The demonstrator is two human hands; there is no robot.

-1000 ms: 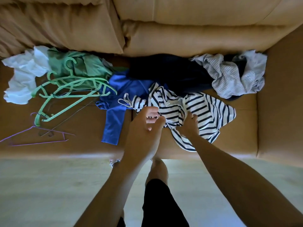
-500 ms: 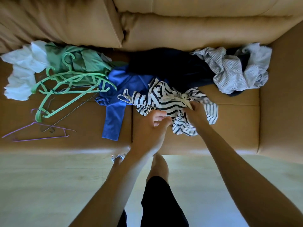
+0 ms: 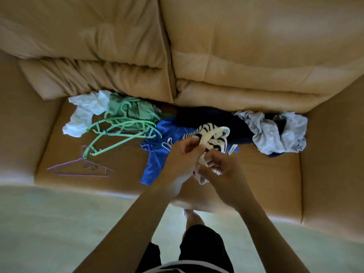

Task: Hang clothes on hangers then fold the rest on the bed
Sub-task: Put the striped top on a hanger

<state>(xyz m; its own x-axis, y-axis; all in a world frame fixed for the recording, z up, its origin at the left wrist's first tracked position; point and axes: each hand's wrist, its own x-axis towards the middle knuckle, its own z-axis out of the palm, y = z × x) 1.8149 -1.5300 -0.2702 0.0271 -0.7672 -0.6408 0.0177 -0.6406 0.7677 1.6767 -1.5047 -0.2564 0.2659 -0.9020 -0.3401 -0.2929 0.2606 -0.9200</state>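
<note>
Both hands are on the striped top point(image 3: 213, 137), held bunched just above the tan seat point(image 3: 266, 174), in front of the blue garment point(image 3: 155, 156). My left hand point(image 3: 182, 157) pinches a gathered edge; my right hand point(image 3: 222, 171) curls round the white-trimmed fabric beside it. The pale trim loops at the top, probably the neckline. I judge the best method is to walk my fingers along that trim to the shoulders, then shake the top flat. The green hangers point(image 3: 122, 128) lie tangled to the left, with the purple hanger point(image 3: 82, 170) nearer me. The hooks may interlock, so I should free one singly.
</note>
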